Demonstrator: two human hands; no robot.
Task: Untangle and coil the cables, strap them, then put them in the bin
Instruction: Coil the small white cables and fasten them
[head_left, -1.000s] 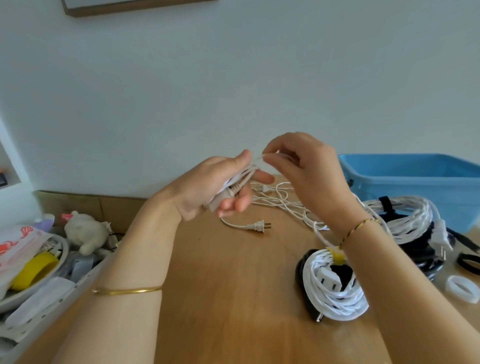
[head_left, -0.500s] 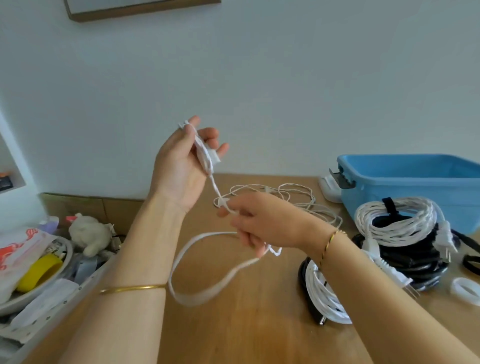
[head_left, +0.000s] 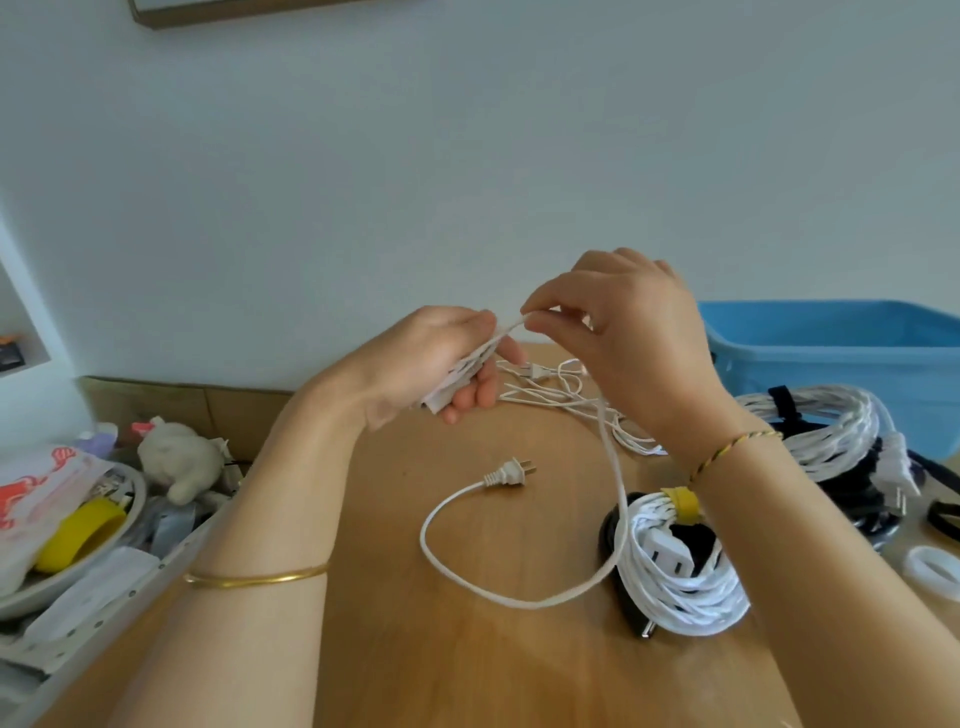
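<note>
My left hand (head_left: 441, 358) is raised over the wooden table (head_left: 415, 649), closed around several folded loops of a thin white cable (head_left: 519, 600). My right hand (head_left: 628, 332) pinches the same cable right beside the left fingertips. From there the cable drops behind my right wrist, curves across the table and ends in a white plug (head_left: 510, 473) lying flat. A loose white tangle (head_left: 561, 395) lies behind the hands. A white coil with a yellow strap (head_left: 680, 571) sits at the right. The blue bin (head_left: 852, 358) stands at the far right.
A larger white coil with a black strap (head_left: 831, 431) rests on black cables in front of the bin. Loose white (head_left: 932, 569) and black rings lie at the right edge. A tray of clutter with a plush toy (head_left: 176, 462) and yellow tape (head_left: 80, 535) fills the left.
My left hand came down from its raised position. My right hand rose from the table to meet it, laying another loop into the left hand. The plug end now lies on the table.
</note>
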